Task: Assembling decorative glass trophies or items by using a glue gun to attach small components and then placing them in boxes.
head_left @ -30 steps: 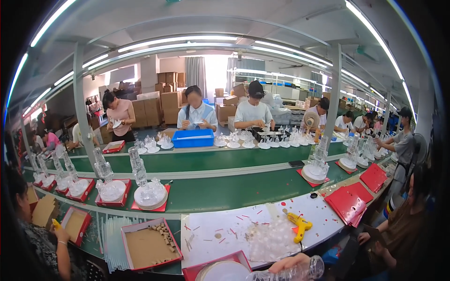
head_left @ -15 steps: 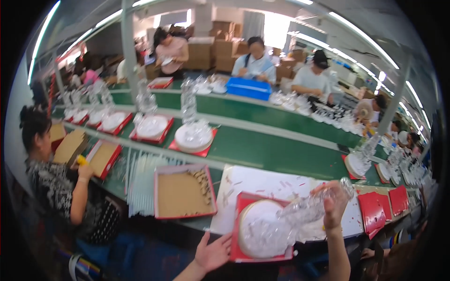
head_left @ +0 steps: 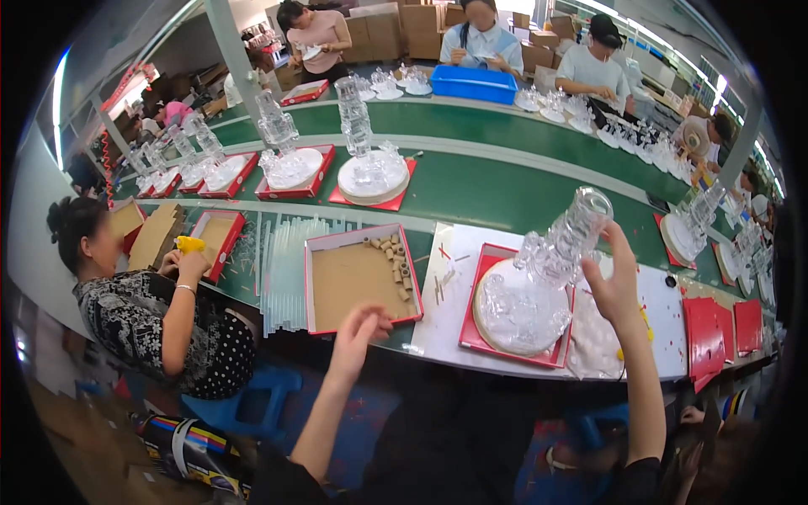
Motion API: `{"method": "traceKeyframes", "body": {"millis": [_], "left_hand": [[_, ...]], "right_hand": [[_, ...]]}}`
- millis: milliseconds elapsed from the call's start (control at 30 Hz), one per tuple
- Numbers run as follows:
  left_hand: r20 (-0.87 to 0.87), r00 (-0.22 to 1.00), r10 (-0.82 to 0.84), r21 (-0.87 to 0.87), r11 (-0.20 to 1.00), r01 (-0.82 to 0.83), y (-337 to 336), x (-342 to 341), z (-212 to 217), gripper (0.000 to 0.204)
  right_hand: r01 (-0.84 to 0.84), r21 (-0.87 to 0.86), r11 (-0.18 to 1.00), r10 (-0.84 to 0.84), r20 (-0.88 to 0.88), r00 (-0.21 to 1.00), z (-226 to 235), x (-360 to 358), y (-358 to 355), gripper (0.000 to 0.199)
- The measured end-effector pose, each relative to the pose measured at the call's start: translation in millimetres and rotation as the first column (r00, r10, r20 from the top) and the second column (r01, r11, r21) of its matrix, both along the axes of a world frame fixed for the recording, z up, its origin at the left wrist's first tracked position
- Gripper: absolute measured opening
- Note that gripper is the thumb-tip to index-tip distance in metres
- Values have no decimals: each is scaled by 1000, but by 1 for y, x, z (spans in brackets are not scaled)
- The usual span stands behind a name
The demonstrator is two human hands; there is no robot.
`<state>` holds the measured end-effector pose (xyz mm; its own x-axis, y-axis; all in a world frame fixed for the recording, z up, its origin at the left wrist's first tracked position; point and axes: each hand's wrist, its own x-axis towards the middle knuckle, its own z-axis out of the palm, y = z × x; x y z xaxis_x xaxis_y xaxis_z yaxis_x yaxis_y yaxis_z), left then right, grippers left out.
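My right hand is beside a clear plastic tower, its thumb and fingers spread; whether a fingertip touches the tower is hard to tell. The tower rises, leaning in this view, from a round white base covered with clear moulded pieces. That base sits in a shallow red box on the white sheet. To the left, my left hand hovers at the near edge of a red-rimmed box that holds short brown tubes. Its fingers are loosely bent and apart, with nothing in them.
Clear rods lie left of the tube box. Red folded card lies at the right. Finished-looking bases with towers line the green belt. A co-worker sits at left holding a yellow tool.
The boxed base and tower now rest farther onto the sheet. My right hand has loosened from the tower's upper part. My left hand has moved from the box's side toward the tube box.
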<state>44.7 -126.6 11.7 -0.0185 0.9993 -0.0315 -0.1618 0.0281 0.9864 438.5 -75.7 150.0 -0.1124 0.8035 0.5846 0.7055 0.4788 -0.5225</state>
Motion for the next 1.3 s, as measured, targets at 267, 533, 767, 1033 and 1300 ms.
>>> {"method": "traceKeyframes", "body": {"millis": [267, 533, 767, 1033, 1300], "left_hand": [[-861, 379, -340, -121, 860, 496, 86, -10, -2, 24], [-771, 290, -567, -325, 742, 587, 107, -2, 0, 25], [-811, 375, -449, -206, 819, 536, 92, 1, 8, 29], [-760, 282, -585, -347, 733, 585, 71, -6, 21, 38], [-856, 229, -463, -293, 800, 524, 61, -1, 28, 36]], "right_hand": [[681, -287, 674, -575, 375, 727, -130, 175, -128, 40], [806, -495, 326, -729, 411, 547, -154, 202, -131, 64], [782, -564, 264, -664, 482, 571, -148, 213, -99, 50], [36, -813, 582, -755, -523, 395, -137, 213, -122, 30], [370, -413, 832, -554, -621, 555, -101, 122, -144, 34]]}}
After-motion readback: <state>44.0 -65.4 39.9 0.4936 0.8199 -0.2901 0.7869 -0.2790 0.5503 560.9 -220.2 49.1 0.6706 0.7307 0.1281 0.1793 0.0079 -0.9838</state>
